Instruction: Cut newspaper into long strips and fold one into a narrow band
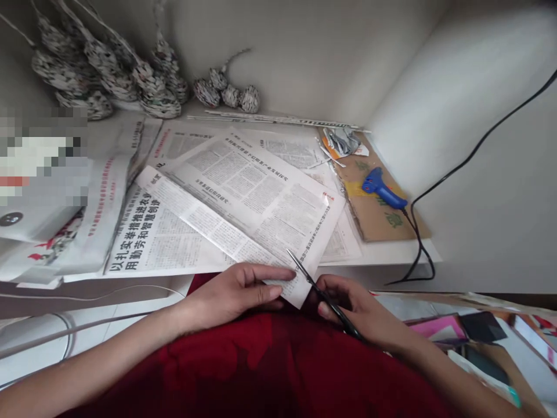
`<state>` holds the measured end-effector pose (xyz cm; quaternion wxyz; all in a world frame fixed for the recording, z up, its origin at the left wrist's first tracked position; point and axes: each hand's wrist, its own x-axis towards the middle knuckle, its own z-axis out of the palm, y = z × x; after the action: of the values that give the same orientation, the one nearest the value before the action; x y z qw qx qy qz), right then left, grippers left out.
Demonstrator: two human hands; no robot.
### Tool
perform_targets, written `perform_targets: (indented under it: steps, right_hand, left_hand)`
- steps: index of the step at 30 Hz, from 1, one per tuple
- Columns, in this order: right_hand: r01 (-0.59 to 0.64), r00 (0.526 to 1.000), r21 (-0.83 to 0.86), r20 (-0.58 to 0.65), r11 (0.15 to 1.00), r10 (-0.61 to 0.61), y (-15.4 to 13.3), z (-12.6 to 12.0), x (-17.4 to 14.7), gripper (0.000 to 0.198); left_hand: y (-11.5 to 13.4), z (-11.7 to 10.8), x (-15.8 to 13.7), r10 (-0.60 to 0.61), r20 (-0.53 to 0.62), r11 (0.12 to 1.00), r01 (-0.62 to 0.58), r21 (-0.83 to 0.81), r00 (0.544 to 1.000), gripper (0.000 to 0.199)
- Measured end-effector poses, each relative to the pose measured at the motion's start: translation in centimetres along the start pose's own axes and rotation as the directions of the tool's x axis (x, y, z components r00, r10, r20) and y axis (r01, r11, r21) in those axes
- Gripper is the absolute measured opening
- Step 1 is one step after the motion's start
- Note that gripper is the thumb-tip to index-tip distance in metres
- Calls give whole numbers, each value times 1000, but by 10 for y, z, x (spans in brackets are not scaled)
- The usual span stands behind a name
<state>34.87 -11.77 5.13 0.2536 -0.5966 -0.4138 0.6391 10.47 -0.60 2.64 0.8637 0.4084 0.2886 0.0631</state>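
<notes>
1. The left hand (230,296) is loosely closed at the near edge of the sheet (261,197), index finger stretched out over the print and thumb bent beside it; how the lower fingers sit under the paper, I can't tell.
2. The right hand (354,305) is curled round the handles of the scissors (310,280). The blades look together, or nearly so, and point away and to the left.
3. The sheet lies ahead of both hands, mostly on the bench (378,252), its near corner jutting over the edge between them. A folded strip (213,223) runs along its left side, long axis slanting from far left to near right. The scissors lie over the near end, slanting much the same way, tips just beyond the left index fingertip. The left hand is nearer the strip; the right is just off the corner.
4. More newspaper (174,244) spreads beneath and beside the sheet.
5. To the right, a blue glue gun (385,188) rests on cardboard (383,223), with crumpled scraps (343,141) at its far end.
6. Along the back lie thin paper rods (278,120); behind, woven gourd shapes (156,96) stand against the wall (313,64).
</notes>
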Motion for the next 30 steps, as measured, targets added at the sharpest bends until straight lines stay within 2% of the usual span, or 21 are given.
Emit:
perform_targets:
  steps: [4, 6, 10, 12, 17, 23, 30]
  right_hand:
    - [-53, 999, -21, -10, 998, 53, 7, -8, -7, 48]
    - [-95, 995, -63, -7, 993, 95, 11, -13, -15, 47]
    - [-176, 984, -91, 23, 980, 178, 17, -21, -30, 45]
    - [-205, 977, -114, 30, 972, 209, 17, -23, -36, 45]
    - [-231, 971, -180, 25, 956, 239, 18, -29, -39, 46]
    - [-187, 968, -134, 145, 973, 206, 19, -28, -20, 50]
    - [-146, 974, -210, 141, 967, 178, 11, -24, -8, 52]
  left_hand:
    - [-10, 5, 1, 48, -179, 990, -71, -125, 983, 32]
    - [-15, 8, -1, 50, -221, 989, -79, -127, 974, 35]
    - [-23, 11, 1, -62, -47, 998, 61, -26, 997, 47]
    - [-23, 11, 4, -98, 0, 995, 98, 2, 995, 49]
    - [-19, 10, 3, -86, -33, 996, 85, -19, 996, 45]
    - [-18, 8, -5, -96, 4, 994, 96, 42, 995, 42]
    - [-14, 11, -9, -79, 26, 996, 78, 35, 997, 36]
